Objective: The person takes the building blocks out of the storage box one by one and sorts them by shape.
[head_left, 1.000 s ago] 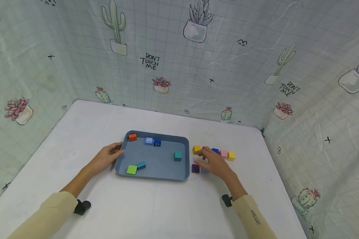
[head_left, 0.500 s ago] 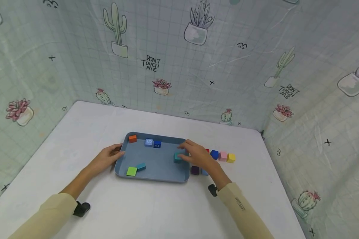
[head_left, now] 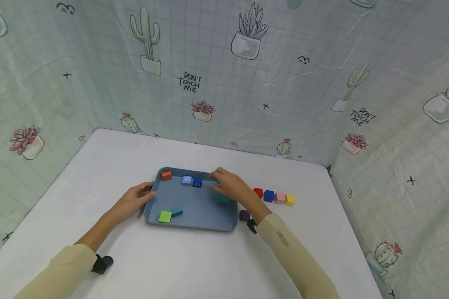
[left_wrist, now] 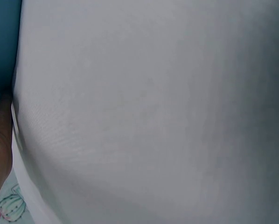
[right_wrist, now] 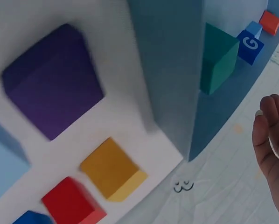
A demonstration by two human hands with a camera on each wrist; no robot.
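- The step in hand is judged to be work among the blocks in the tray: the right hand is held above the tray's far right part, fingers loosely spread, with nothing seen in its grasp.
- The teal block lies in the tray just under that hand, and the dark blue block lies just beyond the fingertips.
- The left hand is laid against the tray's left rim, fingers relaxed and not closed round it.
- For the next move, a choice between these two blocks would be called for, then a pinch from above, with the tray kept steady by the left hand.
- Only in the head view are both hands, the whole tray and the row of red block, blue block, pink block and yellow block on the counter shown.
- Only in the right wrist view is an orange-yellow block just beside the tray's outer wall revealed; in the head view it is hidden by the hand. The purple block is shown large there.
- In the left wrist view little besides the white counter is shown.
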